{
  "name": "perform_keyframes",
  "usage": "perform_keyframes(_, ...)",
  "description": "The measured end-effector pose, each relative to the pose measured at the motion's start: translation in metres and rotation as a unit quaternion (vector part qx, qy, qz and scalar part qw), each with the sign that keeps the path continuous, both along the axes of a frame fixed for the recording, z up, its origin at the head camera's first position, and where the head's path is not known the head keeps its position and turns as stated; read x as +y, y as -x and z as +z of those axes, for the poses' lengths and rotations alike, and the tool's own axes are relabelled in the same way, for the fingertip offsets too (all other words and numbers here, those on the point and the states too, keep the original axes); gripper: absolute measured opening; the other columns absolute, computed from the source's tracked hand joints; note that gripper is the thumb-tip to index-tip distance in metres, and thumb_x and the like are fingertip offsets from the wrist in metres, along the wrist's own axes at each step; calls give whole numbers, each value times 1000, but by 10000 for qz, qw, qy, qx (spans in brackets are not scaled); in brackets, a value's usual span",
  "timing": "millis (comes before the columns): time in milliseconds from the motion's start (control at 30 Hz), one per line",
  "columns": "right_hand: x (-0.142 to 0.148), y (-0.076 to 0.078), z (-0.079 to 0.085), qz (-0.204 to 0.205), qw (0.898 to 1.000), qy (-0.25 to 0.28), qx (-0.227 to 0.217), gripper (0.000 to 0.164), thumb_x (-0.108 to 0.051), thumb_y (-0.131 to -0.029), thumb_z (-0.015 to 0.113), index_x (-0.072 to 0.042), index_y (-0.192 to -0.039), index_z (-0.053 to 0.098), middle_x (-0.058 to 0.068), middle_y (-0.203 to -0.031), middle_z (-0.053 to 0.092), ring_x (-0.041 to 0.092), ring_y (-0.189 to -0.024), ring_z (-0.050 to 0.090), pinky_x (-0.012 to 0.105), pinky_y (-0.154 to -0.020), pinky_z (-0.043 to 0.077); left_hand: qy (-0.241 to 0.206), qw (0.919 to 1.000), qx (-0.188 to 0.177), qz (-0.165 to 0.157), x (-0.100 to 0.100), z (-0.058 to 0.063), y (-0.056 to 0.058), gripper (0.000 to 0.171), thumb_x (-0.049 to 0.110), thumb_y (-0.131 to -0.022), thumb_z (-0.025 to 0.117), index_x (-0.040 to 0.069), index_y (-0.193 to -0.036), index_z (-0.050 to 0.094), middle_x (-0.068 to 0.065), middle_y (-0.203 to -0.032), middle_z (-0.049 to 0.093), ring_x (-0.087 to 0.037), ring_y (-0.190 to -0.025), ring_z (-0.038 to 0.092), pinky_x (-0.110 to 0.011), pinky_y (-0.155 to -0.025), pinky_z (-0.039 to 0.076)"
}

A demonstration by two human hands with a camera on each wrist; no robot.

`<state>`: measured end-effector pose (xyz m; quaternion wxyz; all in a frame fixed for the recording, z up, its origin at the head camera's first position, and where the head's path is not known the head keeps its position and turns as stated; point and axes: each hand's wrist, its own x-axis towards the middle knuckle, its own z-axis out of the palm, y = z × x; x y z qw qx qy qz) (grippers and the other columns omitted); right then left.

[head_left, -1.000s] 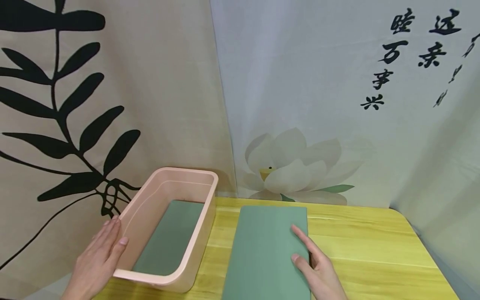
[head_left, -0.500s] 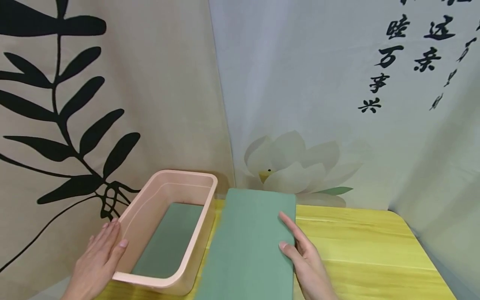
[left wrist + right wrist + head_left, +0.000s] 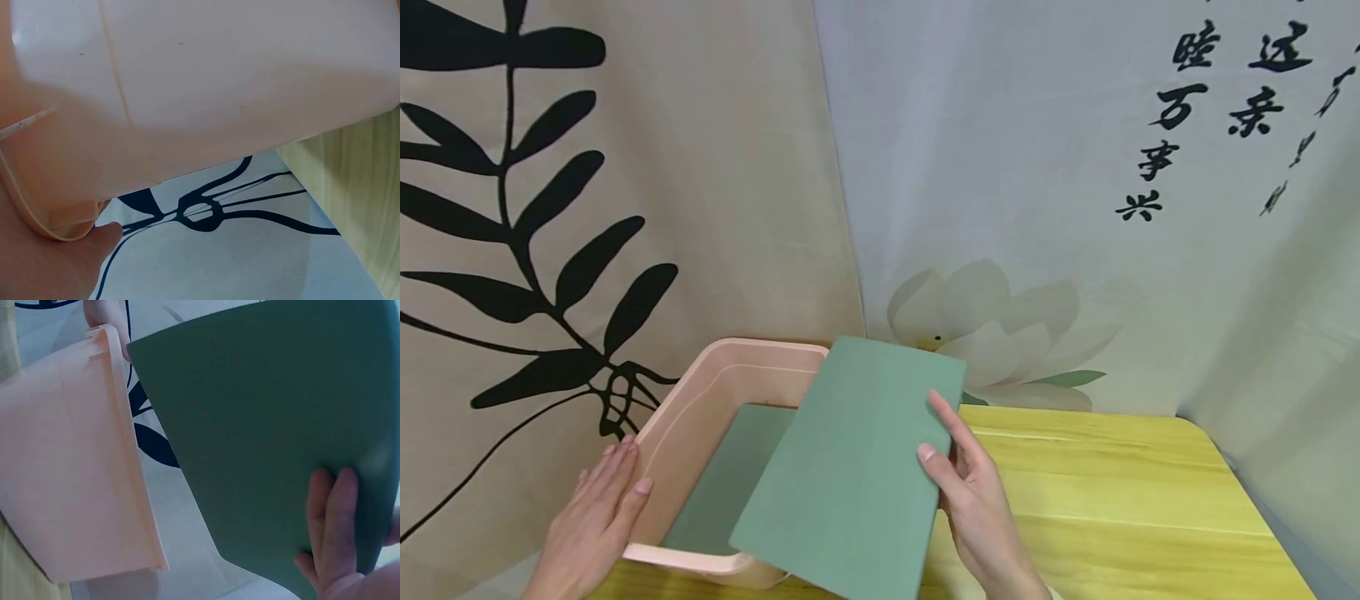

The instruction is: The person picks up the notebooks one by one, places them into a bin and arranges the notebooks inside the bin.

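My right hand (image 3: 977, 508) holds a thin green notebook (image 3: 857, 458) by its right edge, thumb and index finger on top. In the right wrist view, several fingers (image 3: 334, 519) lie against its underside. Tilted in the air, the notebook overlaps the right rim of a pink plastic bin (image 3: 658, 417) in the head view. Another flat green notebook (image 3: 722, 483) lies on the bin's floor, partly covered from sight. My left hand (image 3: 591, 517) rests on the bin's near-left rim, its fingers fairly straight and the thumb over the inner side.
The bin stands on a yellow wood-grain table (image 3: 1120, 492), near its left edge. Behind hangs a pale curtain (image 3: 760, 192) with a black leaf print and a flower. The table's far right corner (image 3: 1187, 425) is rounded.
My right hand has lifted the notebook off the table and carried it left, tilting it toward the bin. The left hand stays on the rim.
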<state>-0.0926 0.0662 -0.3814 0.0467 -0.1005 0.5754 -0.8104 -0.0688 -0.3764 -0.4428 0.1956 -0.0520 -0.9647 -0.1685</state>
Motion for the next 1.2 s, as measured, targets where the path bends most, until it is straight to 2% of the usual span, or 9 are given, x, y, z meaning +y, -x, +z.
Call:
perform_keyframes(67,-4,3,2,16,9999,97,99,60,-18,-107,60,-26,-161,36,-5,-169,19,14,-145,34,29,-95,56,30,10000,-26,-11,1,-1,2,57,24,-112,42,-12,-154,33,-27,-165,26,-17,-159,-1,-30,-125,-10)
perform_keyframes(133,-9,6,4,26,9998,85,193,60,-19,-107,59,-25,-162,35,-7,-169,19,13,-139,36,22,-92,53,64,9999,-74,27,1,-1,3,56,24,-112,41,-12,-155,32,-28,-165,26,-23,-159,2,-30,-125,-11)
perform_keyframes(200,-13,9,5,48,9996,119,259,60,-19,-107,58,-25,-162,35,-7,-169,22,18,-125,40,17,-79,50,135,9998,-150,80,1,-1,5,57,24,-113,39,-11,-156,29,-27,-166,24,-28,-159,3,-31,-124,-13)
perform_keyframes(267,-18,12,7,134,9993,180,307,60,-19,-108,57,-25,-162,34,-7,-169,21,18,-126,35,15,-73,46,142,9997,-151,118,1,-1,4,56,24,-113,38,-11,-157,29,-26,-166,23,-28,-159,3,-31,-124,-14)
perform_keyframes(433,-32,19,12,220,9989,357,203,59,-17,-108,55,-28,-162,35,-11,-168,20,19,-110,43,17,-62,42,79,9999,78,-53,2,-1,4,53,20,-113,37,-13,-154,33,-24,-166,25,-20,-159,3,-27,-124,-10)
perform_keyframes(533,-41,24,14,335,9985,425,64,59,-15,-108,53,-30,-162,35,-2,-153,40,14,-83,49,17,-60,43,144,9997,202,-78,2,-2,3,51,18,-113,34,-13,-154,34,-24,-166,26,-10,-158,0,-24,-123,-9)
perform_keyframes(633,-51,29,15,527,9967,606,-150,60,-12,-107,49,-31,-162,34,6,-132,51,9,-70,56,20,-64,50,244,9994,242,-55,2,-2,1,51,17,-113,32,-13,-155,32,-24,-166,25,-2,-155,-4,-21,-122,-10)
perform_keyframes(867,-75,38,14,634,9971,375,-209,63,-12,-107,50,-27,-164,29,18,-132,59,14,-79,67,26,-71,57,290,9992,256,-78,0,-2,0,51,16,-113,31,-12,-155,30,-24,-167,23,4,-152,-7,-15,-119,-10)
perform_keyframes(1200,-112,47,0,479,9987,-129,134,65,-12,-106,53,-25,-165,28,17,-142,54,17,-76,63,26,-62,54,242,9985,457,-174,1,-3,0,49,14,-113,31,-12,-155,33,-17,-169,21,7,-151,-5,-13,-119,-7)
